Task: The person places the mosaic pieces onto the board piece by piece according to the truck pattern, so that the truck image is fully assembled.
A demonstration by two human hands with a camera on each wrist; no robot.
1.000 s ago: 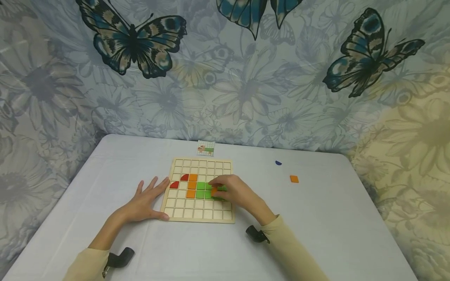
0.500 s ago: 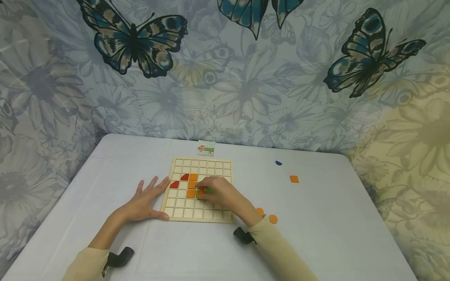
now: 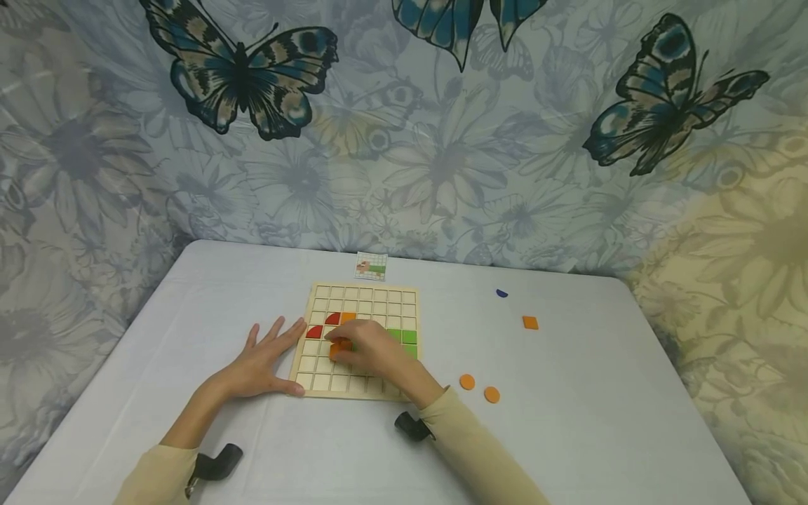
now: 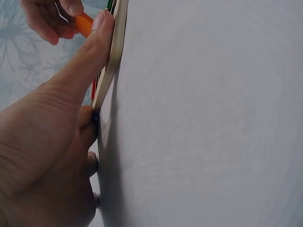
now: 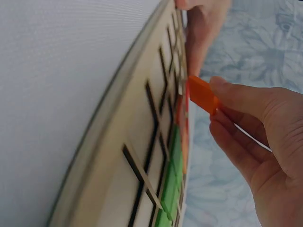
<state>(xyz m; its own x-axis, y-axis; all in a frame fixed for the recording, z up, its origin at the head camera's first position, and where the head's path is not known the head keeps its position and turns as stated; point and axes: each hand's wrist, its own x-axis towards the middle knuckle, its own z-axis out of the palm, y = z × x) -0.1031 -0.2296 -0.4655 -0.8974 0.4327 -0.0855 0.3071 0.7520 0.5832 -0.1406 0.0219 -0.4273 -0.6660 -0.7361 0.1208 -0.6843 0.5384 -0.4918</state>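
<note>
A wooden grid board (image 3: pixel 320 382) lies on the table. My left hand (image 3: pixel 255 366) rests spread at its left edge, the thumb by the near corner and the fingers along the side. Over the board, my right hand (image 3: pixel 379 351) pinches an orange square tile (image 5: pixel 202 96) between thumb and fingers; in the right wrist view the tile is lifted clear of the grid. Two red quarter-round tiles (image 3: pixel 313 332) sit in cells on the left. Green square tiles (image 3: pixel 409 337) fill cells on the right, partly hidden by my right hand. Another orange square (image 3: pixel 348 318) sits in the grid.
A small pattern card (image 3: pixel 370 266) lies behind the board. To the right on the white table are two orange discs (image 3: pixel 467 382), a loose orange square (image 3: pixel 530 322) and a blue half-round piece (image 3: pixel 501 293). A patterned wall stands at the table's back.
My right hand has moved left across the board with the orange tile, from the green tiles toward the red ones. Two orange discs have come into view from behind the right arm. The left hand stays put.
</note>
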